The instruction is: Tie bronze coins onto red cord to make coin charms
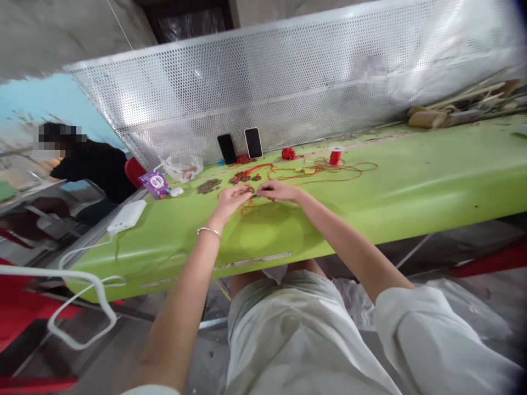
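Observation:
Above the green table, my left hand (234, 198) is closed, with a small round brown coin (251, 190) at its fingertips. My right hand (278, 190) pinches close beside it, apparently on thin red cord, though its fingers hide most of the grip. A tiny green piece shows between the two hands. Loose red cord (248, 207) hangs and loops below the fingers onto the tabletop. Just beyond lie several brown coins with red cords (244, 177). To the left is a pile of loose coins (209, 186).
Two phones (253, 143) lean against the perforated metal screen (288, 93). Behind my right hand are a red cord ball (289, 153) and a spool (335, 157) with trailing cord. A purple box (155, 184), plastic bag (183, 167) and white power bank (127, 216) stand left. Another person sits beyond.

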Tool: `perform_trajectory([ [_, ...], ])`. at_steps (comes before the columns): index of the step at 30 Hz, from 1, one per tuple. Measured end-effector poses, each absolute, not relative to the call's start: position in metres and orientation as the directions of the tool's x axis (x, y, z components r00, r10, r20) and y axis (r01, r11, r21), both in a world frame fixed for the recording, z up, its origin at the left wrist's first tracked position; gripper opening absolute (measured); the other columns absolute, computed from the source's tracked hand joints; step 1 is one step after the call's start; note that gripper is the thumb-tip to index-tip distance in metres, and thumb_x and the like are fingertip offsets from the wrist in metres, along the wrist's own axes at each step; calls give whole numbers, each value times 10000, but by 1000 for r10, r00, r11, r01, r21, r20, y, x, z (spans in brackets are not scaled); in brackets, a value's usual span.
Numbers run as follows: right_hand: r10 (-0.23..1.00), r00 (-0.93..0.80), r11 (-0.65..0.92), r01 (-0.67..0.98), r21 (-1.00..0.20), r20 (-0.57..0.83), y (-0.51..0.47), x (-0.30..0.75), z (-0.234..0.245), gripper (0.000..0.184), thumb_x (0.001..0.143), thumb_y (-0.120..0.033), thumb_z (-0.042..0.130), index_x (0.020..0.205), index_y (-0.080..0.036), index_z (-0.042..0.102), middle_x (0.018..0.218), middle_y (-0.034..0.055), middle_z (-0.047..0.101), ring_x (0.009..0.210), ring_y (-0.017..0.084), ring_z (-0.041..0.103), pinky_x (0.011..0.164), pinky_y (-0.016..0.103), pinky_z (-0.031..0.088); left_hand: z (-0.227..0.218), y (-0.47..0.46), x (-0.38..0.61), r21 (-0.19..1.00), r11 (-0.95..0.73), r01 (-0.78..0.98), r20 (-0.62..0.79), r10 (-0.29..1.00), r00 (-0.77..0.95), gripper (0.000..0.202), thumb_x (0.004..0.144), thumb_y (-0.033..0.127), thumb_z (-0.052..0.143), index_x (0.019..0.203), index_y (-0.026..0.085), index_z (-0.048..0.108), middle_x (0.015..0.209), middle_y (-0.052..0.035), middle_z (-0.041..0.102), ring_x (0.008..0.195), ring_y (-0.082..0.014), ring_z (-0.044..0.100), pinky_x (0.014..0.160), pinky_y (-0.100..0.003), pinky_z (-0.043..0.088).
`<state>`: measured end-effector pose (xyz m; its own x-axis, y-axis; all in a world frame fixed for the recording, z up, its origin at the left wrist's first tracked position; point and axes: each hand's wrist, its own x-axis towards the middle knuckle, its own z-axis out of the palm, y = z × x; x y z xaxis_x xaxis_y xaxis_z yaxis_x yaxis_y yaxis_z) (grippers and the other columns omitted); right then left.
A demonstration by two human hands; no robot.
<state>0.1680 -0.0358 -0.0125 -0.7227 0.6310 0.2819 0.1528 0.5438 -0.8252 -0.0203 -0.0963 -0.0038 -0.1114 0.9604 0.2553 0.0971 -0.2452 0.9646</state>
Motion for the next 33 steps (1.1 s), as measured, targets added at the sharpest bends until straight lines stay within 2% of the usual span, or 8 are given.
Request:
perform_trajectory([
  [3, 638, -734, 530, 199, -824, 233, -30, 170, -18, 232, 827, -347, 567, 785, -127, 631, 563, -39, 475, 495, 71, 415, 488, 205, 322, -22, -92, -5, 962, -209, 177, 220, 974, -45, 119, 799, 216, 708, 822, 108, 664, 790, -19, 676, 753, -146, 647, 773, -351, 540],
  [6, 662, -716, 518, 225, -826, 220, -24, 173, -22, 235, 833, -352, 573, 770, -132, 628, 510, -58, 419, 469, 65, 371, 471, 205, 288, -34, -87, -3, 958, -195, 211, 215, 974, -75, 130, 828, 230, 678, 789, 110, 643, 691, 12, 626, 615, -108, 596, 636, -281, 530],
  [8, 669, -707, 511, 215, -832, 228, -22, 174, -24, 208, 833, -337, 574, 811, -139, 633, 535, -53, 453, 479, 65, 389, 473, 200, 305, -37, -87, -6, 957, -210, 202, 237, 964, -119, 129, 834, 217, 669, 770, 112, 631, 691, 15, 619, 609, -102, 586, 611, -262, 519],
  [11, 666, -704, 502, 177, -847, 247, -22, 175, -28, 128, 793, -209, 593, 896, -149, 639, 695, -7, 606, 584, 77, 504, 550, 194, 409, -36, -90, -9, 954, -259, 150, 286, 937, -200, 98, 807, 200, 687, 792, 115, 640, 740, -6, 646, 662, -115, 606, 628, -265, 518],
  [14, 640, -725, 494, 136, -858, 254, -23, 179, -31, 261, 717, -78, 598, 961, -161, 643, 936, 48, 692, 763, 105, 603, 714, 230, 502, -34, -96, -8, 945, -315, 87, 326, 903, -281, 106, 742, 219, 730, 772, 143, 662, 737, -33, 672, 685, -131, 620, 628, -248, 508],
  [17, 598, -766, 464, 90, -881, 237, -24, 182, -34, 347, 693, -45, 599, 1016, -164, 647, 1068, 75, 693, 810, 117, 641, 785, 276, 535, -31, -100, -6, 933, -356, 45, 350, 876, -330, 109, 678, 234, 758, 700, 175, 668, 710, -34, 683, 698, -144, 630, 623, -232, 493],
  [24, 608, -727, 463, -1, -887, 319, -34, 182, -29, 337, 754, -119, 623, 1089, -146, 649, 1142, 100, 681, 972, 169, 676, 929, 338, 521, -29, -103, -4, 914, -405, 28, 385, 841, -380, 70, 661, 201, 752, 692, 187, 691, 730, -27, 700, 705, -141, 626, 624, -222, 479],
  [33, 619, -632, 570, -46, -820, 466, -47, 179, -25, 376, 764, -217, 661, 1129, -136, 623, 1125, 113, 677, 952, 191, 685, 889, 343, 543, -29, -101, -6, 889, -456, 44, 424, 781, -459, 60, 695, 154, 700, 671, 185, 655, 688, -4, 665, 633, -110, 595, 607, -205, 451],
])
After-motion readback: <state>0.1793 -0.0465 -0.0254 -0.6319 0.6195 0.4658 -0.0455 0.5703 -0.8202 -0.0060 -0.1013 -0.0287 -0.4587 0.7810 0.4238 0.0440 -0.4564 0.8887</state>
